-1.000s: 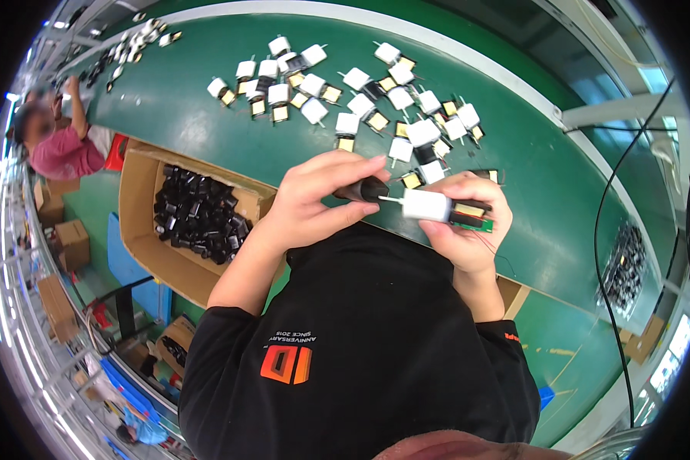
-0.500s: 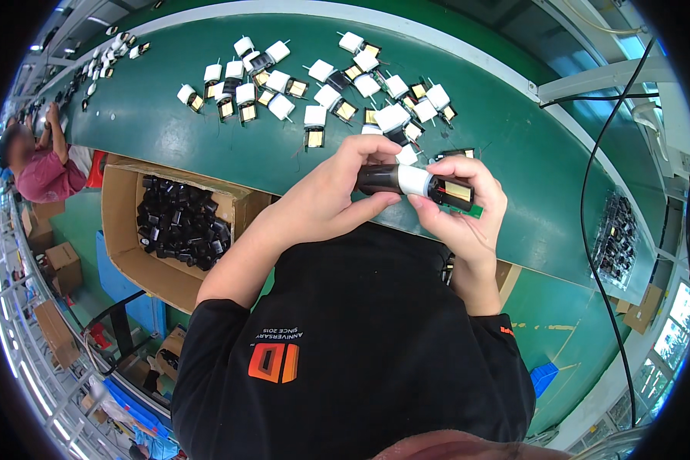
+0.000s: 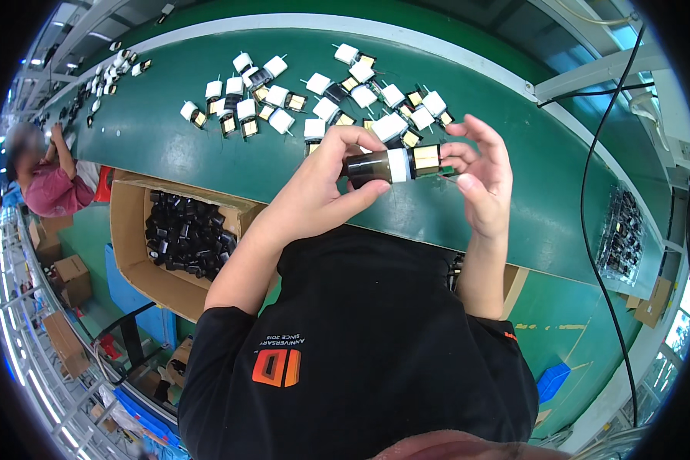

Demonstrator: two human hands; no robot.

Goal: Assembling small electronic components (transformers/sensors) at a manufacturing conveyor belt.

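Note:
My left hand [image 3: 326, 184] is wrapped around the dark translucent end of a cylindrical electronic assembly [image 3: 399, 165]. The cylinder lies nearly level, with a white band in its middle and a black holder with a pale yellow block at its right end. A bit of green circuit board and a thin wire show below that end. My right hand [image 3: 487, 176] is beside the board end, fingers spread and thumb apart; whether a fingertip touches the wire is unclear. Beyond my hands, several similar white-and-black units [image 3: 391, 126] lie scattered on the green table [image 3: 161, 146].
On the left, a cardboard box [image 3: 130, 257] holds many black plastic parts [image 3: 188, 234]. A clear tray of black parts [image 3: 621, 234] sits at the table's right end. A black cable [image 3: 583, 184] hangs down at the right. Another person [image 3: 50, 180] sits at the far left.
My right hand has let go of the board end and moved slightly right, its fingers spreading. The assembly has shifted a little left and turned in my left hand.

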